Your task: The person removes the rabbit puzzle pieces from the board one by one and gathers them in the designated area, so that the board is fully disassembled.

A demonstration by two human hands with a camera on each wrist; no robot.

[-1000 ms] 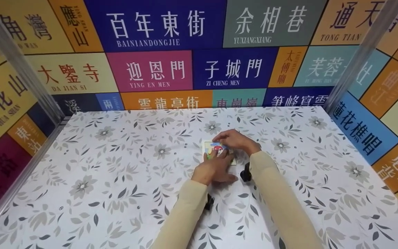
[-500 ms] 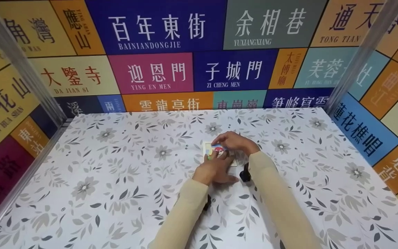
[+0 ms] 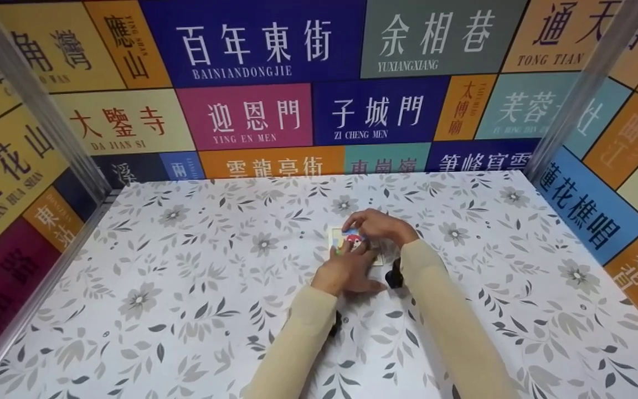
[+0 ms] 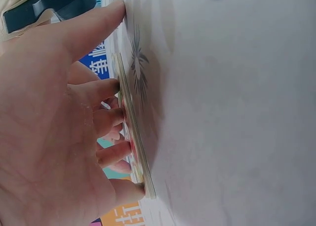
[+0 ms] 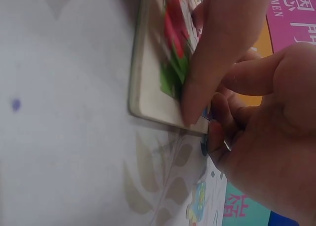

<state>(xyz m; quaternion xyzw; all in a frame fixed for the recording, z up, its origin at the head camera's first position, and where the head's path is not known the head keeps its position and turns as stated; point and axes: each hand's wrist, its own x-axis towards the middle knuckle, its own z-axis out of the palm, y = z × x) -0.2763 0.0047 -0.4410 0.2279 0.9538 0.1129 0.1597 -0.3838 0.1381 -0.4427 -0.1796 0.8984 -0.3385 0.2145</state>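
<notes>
A small square jigsaw puzzle board (image 3: 332,238) with a pale frame and a colourful picture lies near the middle of the table. Its thin edge shows in the left wrist view, and one rounded corner of the board (image 5: 140,102) in the right wrist view. My left hand (image 3: 344,271) spreads over the near part, fingertips pressing the top while the thumb (image 4: 101,25) stays off the board. My right hand (image 3: 377,224) reaches over the far right side, its curled fingers (image 5: 217,142) holding the board there. Both hands hide much of the picture.
A white tablecloth (image 3: 197,266) with grey leaves and flowers covers the table. Panels with large lettering (image 3: 252,41) stand behind and at both sides. A clear post (image 3: 574,88) rises at the back right corner. Black devices (image 3: 394,274) sit at the wrists.
The hands and puzzle board keep nearly the same places on the table. The head view shifts slightly, and the fingers move only a little.
</notes>
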